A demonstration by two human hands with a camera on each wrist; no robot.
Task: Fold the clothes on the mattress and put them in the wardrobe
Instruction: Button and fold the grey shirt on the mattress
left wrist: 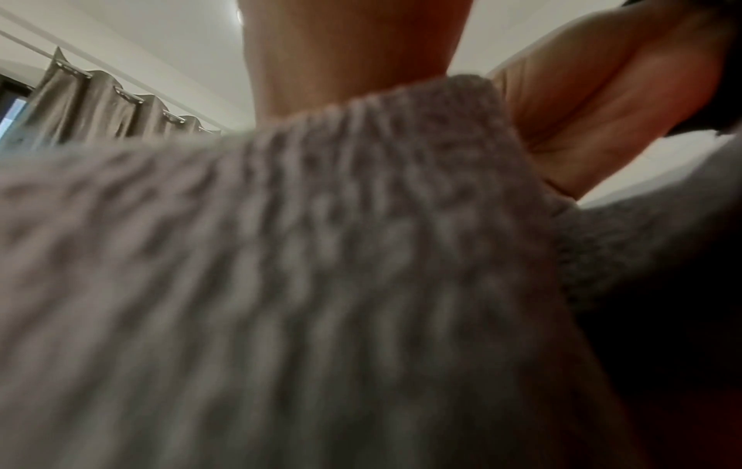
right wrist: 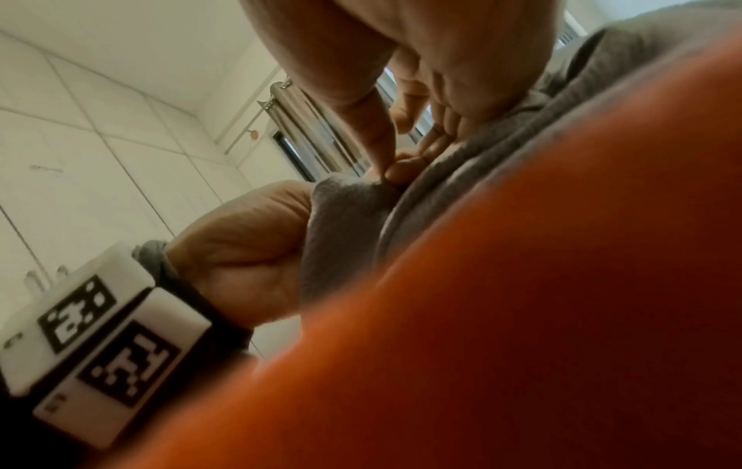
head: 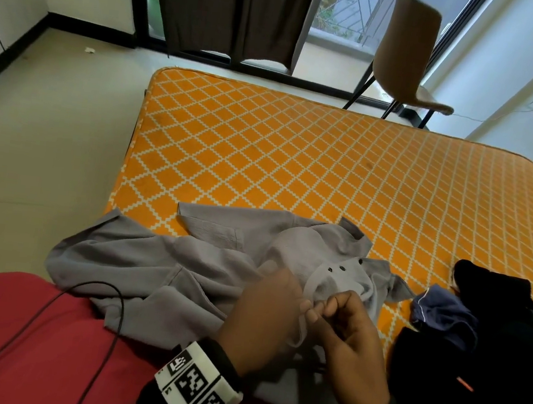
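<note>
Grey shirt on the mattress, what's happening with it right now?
A person has the grey shirt spread crumpled over the near edge of the orange mattress and their lap. Both hands work at one spot on the shirt's front edge: the left hand grips the fabric and the right hand pinches it between thumb and fingertip, seemingly at the buttons. It is not folded yet. A pile of dark clothes lies to the right, untouched.

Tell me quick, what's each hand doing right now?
Left hand: grips the grey shirt.
Right hand: pinches the same shirt's edge.
</note>
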